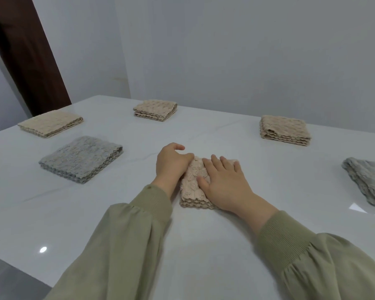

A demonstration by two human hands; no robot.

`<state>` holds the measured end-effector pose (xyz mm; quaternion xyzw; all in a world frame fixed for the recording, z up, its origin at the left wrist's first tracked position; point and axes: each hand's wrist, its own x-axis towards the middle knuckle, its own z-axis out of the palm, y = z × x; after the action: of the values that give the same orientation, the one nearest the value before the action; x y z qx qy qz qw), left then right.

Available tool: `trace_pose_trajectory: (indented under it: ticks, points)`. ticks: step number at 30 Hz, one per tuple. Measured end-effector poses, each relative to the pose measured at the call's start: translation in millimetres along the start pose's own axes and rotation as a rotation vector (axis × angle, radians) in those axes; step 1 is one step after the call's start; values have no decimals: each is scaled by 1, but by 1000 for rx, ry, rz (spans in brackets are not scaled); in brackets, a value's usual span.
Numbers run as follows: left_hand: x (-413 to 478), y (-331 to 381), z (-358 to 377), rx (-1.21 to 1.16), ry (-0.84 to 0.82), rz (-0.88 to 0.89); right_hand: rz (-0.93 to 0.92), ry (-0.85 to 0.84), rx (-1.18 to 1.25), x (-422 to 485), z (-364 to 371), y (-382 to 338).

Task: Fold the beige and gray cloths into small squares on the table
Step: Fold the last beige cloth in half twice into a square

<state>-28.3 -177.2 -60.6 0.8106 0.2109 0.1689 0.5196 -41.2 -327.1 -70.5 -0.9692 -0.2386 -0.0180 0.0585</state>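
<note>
- Four beige cloths in all, each folded into a layered square: the far-left beige cloth, the far-middle beige cloth, the far-right beige cloth, and the center beige cloth under the hands.
- Two gray ones, also folded: the left gray cloth, near the far-left beige one, and the right gray cloth, cut off by the frame edge.
- All six lie well apart from one another.
- The right hand lies flat on top of the center beige cloth, palm down, fingers straight and spread apart, thumb pointing inward across the fabric.
- The left hand sits against that cloth's left edge, knuckles up, fingers curled – whether they pinch the fabric or only touch it I cannot tell.
- Both forearms come in from the near side in olive-green sleeves with ribbed cuffs.
- The table is glossy white with faint gray veins and shows a small light reflection near its left edge.
- Behind it stands a plain pale wall – and at far left, a dark brown panel.
</note>
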Motion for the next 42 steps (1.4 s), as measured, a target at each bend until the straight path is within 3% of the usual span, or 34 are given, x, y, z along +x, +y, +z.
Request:
trace_pose_trajectory:
  ticks: [7,9,12,14,16,19,21,35,42]
  points:
    - [-1,-7,3,224,28,158,92,-53,55,-2,-3,1]
    - [-5,-8,-2,230,35,217,90,32,180,-6,-5,3]
    - [-14,-5,-17,229,62,430,135,323,435,-12,-18,10]
    - [-26,4,-24,231,27,579,116,503,372,-13,-23,15]
    - [-35,5,-22,397,-159,655,69,428,221,-10,-20,19]
    - [-37,-5,-14,846,-536,487,85,5,107,-7,-5,22]
    - [-34,-8,-13,904,-591,425,108,-59,149,-5,-4,26]
    - [-36,-18,-13,518,-341,383,217,67,270,-7,-1,18]
    - [-44,-14,-22,301,-176,230,534,310,788,-27,-24,16]
